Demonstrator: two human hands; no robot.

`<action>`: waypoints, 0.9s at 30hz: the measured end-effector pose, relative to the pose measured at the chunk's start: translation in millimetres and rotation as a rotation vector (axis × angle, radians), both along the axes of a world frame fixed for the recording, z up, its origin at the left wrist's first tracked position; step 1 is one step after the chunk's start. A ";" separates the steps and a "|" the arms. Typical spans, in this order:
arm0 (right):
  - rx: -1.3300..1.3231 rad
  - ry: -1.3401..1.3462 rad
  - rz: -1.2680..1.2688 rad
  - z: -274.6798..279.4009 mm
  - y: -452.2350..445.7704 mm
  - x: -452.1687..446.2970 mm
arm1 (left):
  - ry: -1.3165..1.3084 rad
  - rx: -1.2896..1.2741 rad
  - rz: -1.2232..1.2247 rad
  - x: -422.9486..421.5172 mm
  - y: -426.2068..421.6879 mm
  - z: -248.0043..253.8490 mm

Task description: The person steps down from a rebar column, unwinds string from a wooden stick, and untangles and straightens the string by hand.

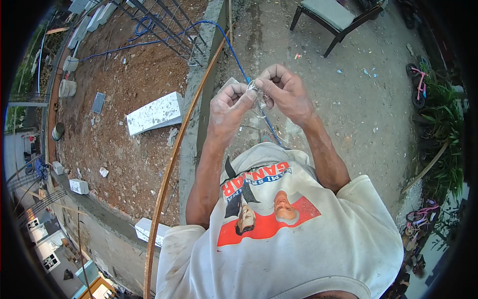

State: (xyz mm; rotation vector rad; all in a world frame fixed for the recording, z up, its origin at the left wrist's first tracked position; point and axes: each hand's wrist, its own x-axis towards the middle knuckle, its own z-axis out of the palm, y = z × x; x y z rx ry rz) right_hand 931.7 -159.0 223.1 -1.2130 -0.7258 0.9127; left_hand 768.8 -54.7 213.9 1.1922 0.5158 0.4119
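A tangle of thin whitish string (pixel 260 94) is pinched between my two hands in front of my chest. My left hand (pixel 229 105) has its thumb and fingers closed on the string from one side. From the other side my right hand (pixel 287 93) pinches it between thumb and forefinger, with the other fingers curled in. Loose ends of the string hang below the fingertips. Both hands look dusty. Beyond and beneath them a blue hose (pixel 234 52) runs along the ground.
To the left, a low concrete wall edge (pixel 189 149) and a long wooden strip (pixel 172 144) border bare soil. White blocks (pixel 158 113), a steel rebar cage (pixel 167 30) and buckets (pixel 67 88) are there. A chair (pixel 334 20) stands ahead; a pink bike (pixel 421 84) lies right.
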 end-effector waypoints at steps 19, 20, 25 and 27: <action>-0.253 -0.820 -0.270 -6.1 -10.2 18.5 | -0.542 -0.426 0.101 -5.7 12.5 9.9; -0.272 -0.761 -0.337 -13.3 -9.6 20.9 | -0.543 -0.425 0.099 -10.9 19.1 8.4; -0.131 -0.061 -0.429 -30.2 -20.3 72.8 | -0.705 -0.773 -0.093 -39.5 41.1 4.2; 0.020 0.369 -0.332 -27.0 -29.4 88.8 | -0.814 -0.865 -0.196 -45.8 53.9 1.8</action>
